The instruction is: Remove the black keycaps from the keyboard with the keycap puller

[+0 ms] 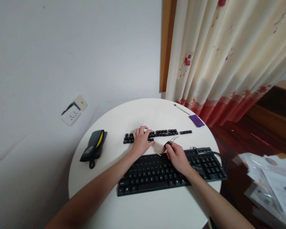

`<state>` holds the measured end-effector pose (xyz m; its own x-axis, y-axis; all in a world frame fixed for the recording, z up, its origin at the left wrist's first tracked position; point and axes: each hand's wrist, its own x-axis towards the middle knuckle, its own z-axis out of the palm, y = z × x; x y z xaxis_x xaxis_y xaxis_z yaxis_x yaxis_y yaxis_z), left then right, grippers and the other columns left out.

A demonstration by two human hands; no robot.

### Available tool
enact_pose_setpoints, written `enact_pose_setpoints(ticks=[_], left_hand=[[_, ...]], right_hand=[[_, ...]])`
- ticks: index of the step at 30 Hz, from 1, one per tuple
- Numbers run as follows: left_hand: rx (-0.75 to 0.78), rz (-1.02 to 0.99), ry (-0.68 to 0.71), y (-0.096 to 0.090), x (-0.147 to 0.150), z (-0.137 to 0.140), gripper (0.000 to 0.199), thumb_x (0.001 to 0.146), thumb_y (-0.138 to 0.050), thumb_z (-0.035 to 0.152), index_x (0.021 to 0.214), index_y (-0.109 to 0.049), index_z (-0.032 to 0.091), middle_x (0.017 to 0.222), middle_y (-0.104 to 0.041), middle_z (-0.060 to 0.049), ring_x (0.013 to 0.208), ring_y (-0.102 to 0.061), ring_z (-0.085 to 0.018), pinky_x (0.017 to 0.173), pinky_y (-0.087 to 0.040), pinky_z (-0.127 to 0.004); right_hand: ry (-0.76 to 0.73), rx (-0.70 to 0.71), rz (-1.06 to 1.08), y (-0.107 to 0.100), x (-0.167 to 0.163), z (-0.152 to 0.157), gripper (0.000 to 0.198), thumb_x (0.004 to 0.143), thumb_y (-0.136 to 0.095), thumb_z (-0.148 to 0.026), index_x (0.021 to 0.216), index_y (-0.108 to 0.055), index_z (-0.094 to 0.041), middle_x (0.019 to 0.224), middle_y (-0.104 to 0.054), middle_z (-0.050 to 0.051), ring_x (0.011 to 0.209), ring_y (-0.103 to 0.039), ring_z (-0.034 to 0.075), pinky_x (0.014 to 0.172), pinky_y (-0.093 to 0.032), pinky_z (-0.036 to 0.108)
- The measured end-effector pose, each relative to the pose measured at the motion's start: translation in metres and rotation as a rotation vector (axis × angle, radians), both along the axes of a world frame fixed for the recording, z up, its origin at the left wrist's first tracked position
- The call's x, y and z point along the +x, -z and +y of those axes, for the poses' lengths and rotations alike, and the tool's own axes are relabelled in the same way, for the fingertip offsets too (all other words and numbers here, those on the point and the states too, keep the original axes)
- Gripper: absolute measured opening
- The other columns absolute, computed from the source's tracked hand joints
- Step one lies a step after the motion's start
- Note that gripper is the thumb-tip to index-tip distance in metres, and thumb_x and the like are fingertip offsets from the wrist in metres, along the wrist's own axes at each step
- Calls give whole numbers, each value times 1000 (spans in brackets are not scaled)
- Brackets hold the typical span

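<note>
My left hand [141, 140] rests over the rows of loose black keycaps [166, 133], thumb and fingers spread apart. Its fingertips touch or hover just above the caps; I cannot tell which. In my right hand [178, 157] is a keycap puller [167, 144] with a black handle and thin wire loops, pinched between thumb and fingers. That hand sits above the upper edge of a black keyboard [154, 173]. The keyboard's upper left area shows bare key sockets, while lower rows and the number pad still carry caps. A short strip of keycaps [186, 132] lies to the right.
All this lies on a round white table [143, 111]. A black and yellow pouch [94, 146] is at its left. Toward the back right are a small brush [181, 109] and a purple cloth [196, 121]. Plastic bags and papers [274, 181] lie beyond the right edge, below a curtain [219, 63].
</note>
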<state>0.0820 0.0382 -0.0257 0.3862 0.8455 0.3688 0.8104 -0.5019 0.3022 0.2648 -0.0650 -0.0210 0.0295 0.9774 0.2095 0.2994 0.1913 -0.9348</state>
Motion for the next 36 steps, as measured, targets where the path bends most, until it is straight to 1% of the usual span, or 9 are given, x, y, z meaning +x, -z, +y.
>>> enact_pose_setpoints(ticks=[14,19,22,24,26,30,31,33,36], left_hand=[[20,35,-52,0,1,1,49,71,-83,31,114,-62,27,128,-48,-7,115,-44,-30,92,-37,-44],[19,22,-46,1,1,1,49,70,-84,30,114,-62,26,127,-49,-7,113,-45,-31,90,-38,-45],[14,3,-25,-3,0,1,49,72,-82,29,116,-61,25,127,-50,-8,113,-45,-31,92,-38,-46],[-5,-24,50,-9,-1,-3,46,77,-78,27,119,-60,24,123,-54,-7,113,-47,-30,94,-39,-46],[-66,-59,199,-18,-2,-12,36,83,-71,25,117,-60,24,116,-58,-6,111,-50,-27,96,-40,-43],[-317,-49,560,-34,-4,-38,12,91,-61,24,102,-63,21,101,-63,-3,97,-57,-20,89,-46,-34],[-366,-21,625,-38,-5,-44,12,90,-62,26,101,-64,20,99,-64,-3,95,-58,-20,87,-47,-33],[-410,16,695,-42,-5,-53,23,85,-69,30,105,-65,20,104,-64,-5,98,-58,-21,89,-47,-35],[-420,39,695,-43,-5,-58,36,78,-77,33,110,-65,22,110,-62,-5,104,-56,-24,93,-45,-37]], right_hand=[[7,-14,8,1,0,0,35,100,-43,-38,79,-63,-18,57,-49,-3,53,-45,13,54,-35,25],[17,15,22,-2,1,0,32,99,-45,-37,77,-60,-19,63,-55,-1,58,-49,14,58,-38,25],[8,28,23,-6,4,-2,27,99,-48,-35,79,-57,-19,68,-60,-1,61,-52,14,61,-40,26],[-30,40,-17,-9,6,-3,26,98,-49,-33,78,-56,-20,68,-59,-1,63,-53,15,62,-40,26],[-90,67,-83,-13,8,-5,26,98,-50,-31,75,-56,-20,68,-57,-1,64,-53,15,63,-39,26],[-233,110,-174,-18,11,-7,23,98,-50,-26,78,-58,-19,73,-60,0,70,-55,16,68,-40,27],[-263,109,-180,-19,12,-8,22,98,-49,-25,79,-58,-19,75,-62,0,71,-55,16,69,-41,27],[-306,94,-187,-19,14,-8,20,98,-49,-24,81,-59,-19,78,-63,1,73,-57,16,70,-42,27],[-271,83,-176,-18,17,-7,22,98,-49,-25,79,-59,-19,76,-62,0,72,-56,16,69,-42,27]])
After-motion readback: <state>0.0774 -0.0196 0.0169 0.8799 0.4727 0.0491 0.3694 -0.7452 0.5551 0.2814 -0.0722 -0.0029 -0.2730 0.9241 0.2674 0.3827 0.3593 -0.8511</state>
